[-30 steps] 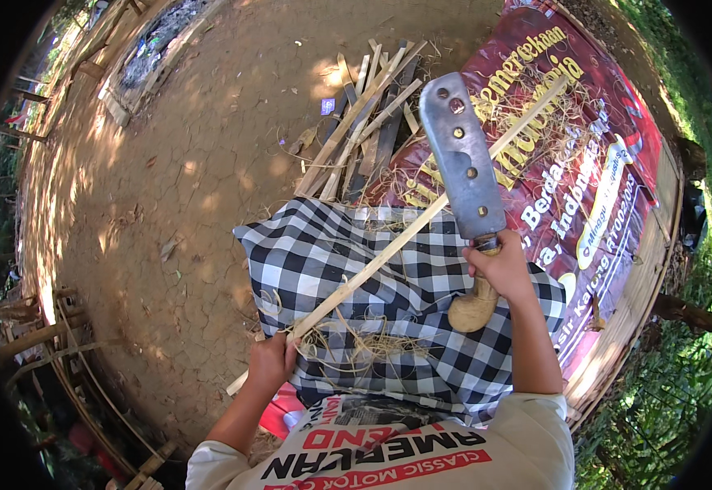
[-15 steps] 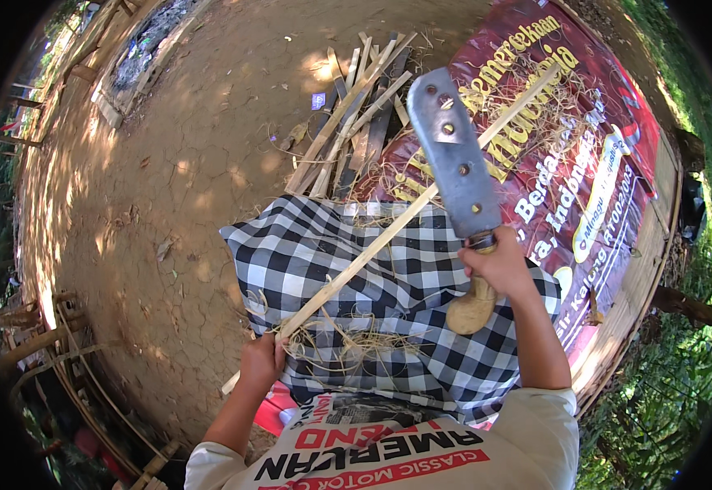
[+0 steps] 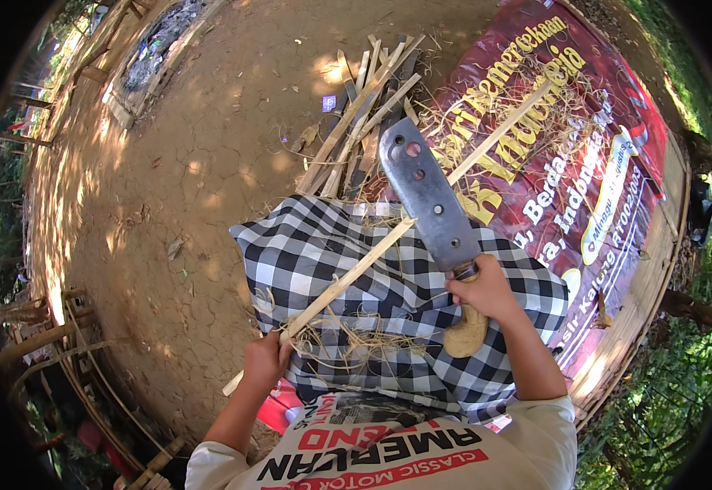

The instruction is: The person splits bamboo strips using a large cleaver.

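My left hand (image 3: 267, 359) is closed round the near end of a long pale bamboo strip (image 3: 348, 280), which slants up to the right over my lap. In my right hand (image 3: 483, 287) is the wooden handle of a broad cleaver (image 3: 431, 198) with several holes in its dark blade. The blade crosses over the strip and hides part of it; whether they touch I cannot tell. A black-and-white checked cloth (image 3: 388, 298) covers my lap, with curly shavings (image 3: 364, 335) lying on it.
Ahead, a pile of split bamboo strips (image 3: 359, 122) lies on the dirt ground (image 3: 168, 188). To the right a dark red printed banner (image 3: 552, 147) is spread, strewn with shavings, beside a bamboo edge (image 3: 642, 278). An ash pit (image 3: 160, 51) is at far left.
The cleaver has moved down and to the left along the strip, my right hand with it. My left hand keeps its hold on the strip. The whole view has shifted slightly.
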A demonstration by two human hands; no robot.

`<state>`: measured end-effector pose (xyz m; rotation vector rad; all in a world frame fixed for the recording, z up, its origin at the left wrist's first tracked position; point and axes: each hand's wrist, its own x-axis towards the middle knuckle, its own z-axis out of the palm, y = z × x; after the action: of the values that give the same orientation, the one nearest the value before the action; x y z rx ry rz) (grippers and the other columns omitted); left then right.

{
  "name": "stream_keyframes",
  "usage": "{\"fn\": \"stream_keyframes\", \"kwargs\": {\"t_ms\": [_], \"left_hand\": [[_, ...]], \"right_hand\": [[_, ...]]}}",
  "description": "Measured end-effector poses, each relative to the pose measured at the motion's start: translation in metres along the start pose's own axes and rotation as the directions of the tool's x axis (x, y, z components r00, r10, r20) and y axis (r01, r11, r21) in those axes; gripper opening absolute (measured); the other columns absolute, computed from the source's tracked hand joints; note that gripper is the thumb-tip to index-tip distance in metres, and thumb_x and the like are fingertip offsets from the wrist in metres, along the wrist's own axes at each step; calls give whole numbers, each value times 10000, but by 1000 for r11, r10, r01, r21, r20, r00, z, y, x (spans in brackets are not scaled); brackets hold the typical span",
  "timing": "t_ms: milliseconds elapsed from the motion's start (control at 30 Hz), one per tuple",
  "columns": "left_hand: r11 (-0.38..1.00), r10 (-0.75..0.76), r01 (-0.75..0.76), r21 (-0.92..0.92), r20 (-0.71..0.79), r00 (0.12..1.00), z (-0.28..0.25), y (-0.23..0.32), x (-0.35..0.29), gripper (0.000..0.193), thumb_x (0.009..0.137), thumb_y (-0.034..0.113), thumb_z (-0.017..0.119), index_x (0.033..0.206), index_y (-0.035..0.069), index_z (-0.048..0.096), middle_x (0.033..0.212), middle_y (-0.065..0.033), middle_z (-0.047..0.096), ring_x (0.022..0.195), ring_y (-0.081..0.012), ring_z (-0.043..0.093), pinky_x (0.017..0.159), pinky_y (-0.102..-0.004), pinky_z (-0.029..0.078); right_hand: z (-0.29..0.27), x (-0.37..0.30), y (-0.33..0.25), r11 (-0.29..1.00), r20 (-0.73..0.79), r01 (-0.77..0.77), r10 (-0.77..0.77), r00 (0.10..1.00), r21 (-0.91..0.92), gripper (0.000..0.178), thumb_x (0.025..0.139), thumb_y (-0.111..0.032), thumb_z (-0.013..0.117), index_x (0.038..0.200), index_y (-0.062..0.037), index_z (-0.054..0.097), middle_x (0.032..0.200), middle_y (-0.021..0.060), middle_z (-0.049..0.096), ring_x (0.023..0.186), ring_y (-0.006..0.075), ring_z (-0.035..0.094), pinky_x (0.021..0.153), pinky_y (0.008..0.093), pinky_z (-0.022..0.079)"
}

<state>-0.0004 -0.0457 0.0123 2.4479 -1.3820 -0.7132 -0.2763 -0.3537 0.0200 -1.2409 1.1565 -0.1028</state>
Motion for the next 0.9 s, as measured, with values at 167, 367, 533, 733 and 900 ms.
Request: {"fn": "stream_keyframes", "kwargs": {"t_ms": [167, 367, 533, 733, 900], "left_hand": [[999, -47, 47, -16, -4, 999, 11, -5, -3, 327, 850, 285, 682, 750, 5, 547, 566, -214, 555, 536, -411, 584, 496, -470, 453], [999, -13, 13, 41, -8, 1000, 3, -3, -1, 321, 864, 297, 660, 782, 7, 550, 582, -221, 570, 557, -426, 588, 511, -481, 463], [1000, -12, 12, -5, -14, 1000, 10, -3, 0, 303, 875, 283, 641, 789, 11, 541, 589, -218, 574, 554, -426, 586, 514, -487, 463], [1000, -4, 4, 21, 10, 1000, 3, -1, 2, 287, 879, 265, 636, 805, 8, 532, 591, -221, 571, 560, -431, 585, 518, -493, 461], [999, 4, -4, -37, -4, 1000, 6, 1, 1, 270, 880, 246, 626, 813, 6, 522, 603, -224, 574, 574, -439, 582, 522, -498, 458]], "right_hand": [[-6, 9, -9, 994, -64, 101, -98, 993, 44, 116, 740, 1, 689, 810, 25, 599, 668, 48, 607, 538, 114, 596, 505, 268, 481], [2, -1, -6, 999, 11, 34, -34, 999, 15, 105, 742, -12, 695, 805, 24, 619, 666, 54, 626, 536, 114, 602, 512, 261, 487], [7, -1, -12, 996, -105, 85, -81, 991, 31, 124, 736, -17, 692, 806, 41, 608, 660, 53, 621, 539, 117, 607, 506, 269, 487], [-3, -5, -11, 1000, 21, -14, 14, 1000, -7, 112, 745, 28, 685, 805, 30, 590, 673, 56, 600, 527, 118, 590, 496, 260, 480], [17, -5, -9, 999, -83, 44, -46, 995, -26, 137, 754, -3, 694, 835, 31, 589, 664, 65, 598, 535, 135, 599, 500, 276, 495]]}}
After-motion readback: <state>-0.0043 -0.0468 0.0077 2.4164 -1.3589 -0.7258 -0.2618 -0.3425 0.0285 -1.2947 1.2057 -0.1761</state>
